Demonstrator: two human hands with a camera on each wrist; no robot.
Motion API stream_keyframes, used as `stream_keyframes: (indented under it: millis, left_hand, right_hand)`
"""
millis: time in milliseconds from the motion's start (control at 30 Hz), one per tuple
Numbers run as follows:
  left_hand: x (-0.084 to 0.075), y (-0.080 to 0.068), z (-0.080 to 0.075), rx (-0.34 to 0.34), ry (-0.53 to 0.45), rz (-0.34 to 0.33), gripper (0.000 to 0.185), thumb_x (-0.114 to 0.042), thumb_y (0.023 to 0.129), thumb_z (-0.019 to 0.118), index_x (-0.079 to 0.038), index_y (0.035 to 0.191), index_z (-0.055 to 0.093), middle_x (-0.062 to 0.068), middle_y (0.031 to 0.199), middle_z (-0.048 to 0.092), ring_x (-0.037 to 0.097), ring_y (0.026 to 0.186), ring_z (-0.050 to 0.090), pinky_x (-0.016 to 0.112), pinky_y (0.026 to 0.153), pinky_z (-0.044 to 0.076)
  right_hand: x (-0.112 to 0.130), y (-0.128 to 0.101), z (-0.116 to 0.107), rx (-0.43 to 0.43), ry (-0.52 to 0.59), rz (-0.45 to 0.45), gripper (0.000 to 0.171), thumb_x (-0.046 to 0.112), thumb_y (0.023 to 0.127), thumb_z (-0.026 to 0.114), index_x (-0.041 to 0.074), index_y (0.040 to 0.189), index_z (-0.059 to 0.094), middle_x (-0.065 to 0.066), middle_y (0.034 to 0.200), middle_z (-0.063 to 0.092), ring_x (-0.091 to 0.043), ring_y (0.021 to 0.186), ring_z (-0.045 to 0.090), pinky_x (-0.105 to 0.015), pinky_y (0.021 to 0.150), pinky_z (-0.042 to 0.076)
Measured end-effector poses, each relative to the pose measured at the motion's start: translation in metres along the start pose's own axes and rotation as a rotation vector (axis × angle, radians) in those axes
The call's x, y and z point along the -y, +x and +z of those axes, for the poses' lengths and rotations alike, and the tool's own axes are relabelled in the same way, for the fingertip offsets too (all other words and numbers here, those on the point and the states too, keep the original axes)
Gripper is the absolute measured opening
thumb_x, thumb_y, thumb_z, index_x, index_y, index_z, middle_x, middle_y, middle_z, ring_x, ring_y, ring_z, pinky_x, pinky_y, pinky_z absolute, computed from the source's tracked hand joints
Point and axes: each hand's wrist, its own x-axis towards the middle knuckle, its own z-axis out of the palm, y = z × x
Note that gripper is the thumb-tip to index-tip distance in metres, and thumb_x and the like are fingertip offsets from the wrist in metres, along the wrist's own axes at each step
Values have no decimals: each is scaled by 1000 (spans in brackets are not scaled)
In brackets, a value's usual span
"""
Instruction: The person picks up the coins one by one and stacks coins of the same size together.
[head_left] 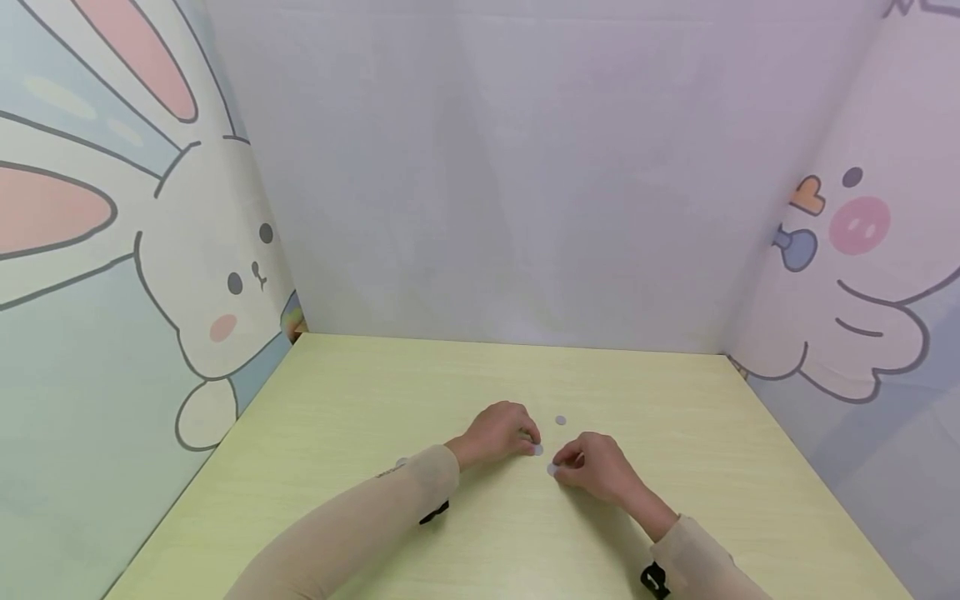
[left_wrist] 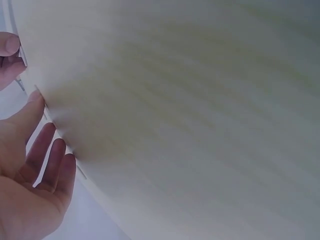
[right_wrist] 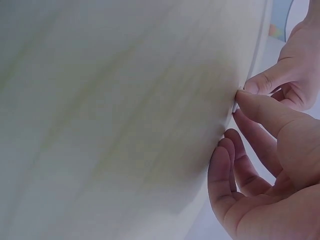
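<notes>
Both forearms, in beige sleeves, reach forward and angle inward so the hands nearly meet. The left hand point(head_left: 498, 433) lies knuckles up, fingers curled downward with the fingertips point(left_wrist: 36, 96) pressed down. The right hand point(head_left: 596, 467) sits just beside it, likewise knuckles up, its fingers bent and its thumb point(right_wrist: 260, 107) extended toward the left hand.

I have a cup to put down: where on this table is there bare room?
The table is bare along the back wall and toward both side walls. The middle is crowded: the left hand and right hand work close together among small pale discs.
</notes>
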Motion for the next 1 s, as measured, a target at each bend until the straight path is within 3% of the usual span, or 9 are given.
stream_keyframes:
  millis: [1000]
  left_hand:
    - [4, -4, -2, 18, 53, 9, 14, -38, 95, 82, -25, 101, 84, -14, 102, 73, 5, 99, 63, 25, 91, 52]
  right_hand:
    - [1, 2, 3, -5, -26, -12, 5, 13, 87, 88, 15, 89, 84, 4, 85, 67, -11, 77, 59, -25, 67, 50]
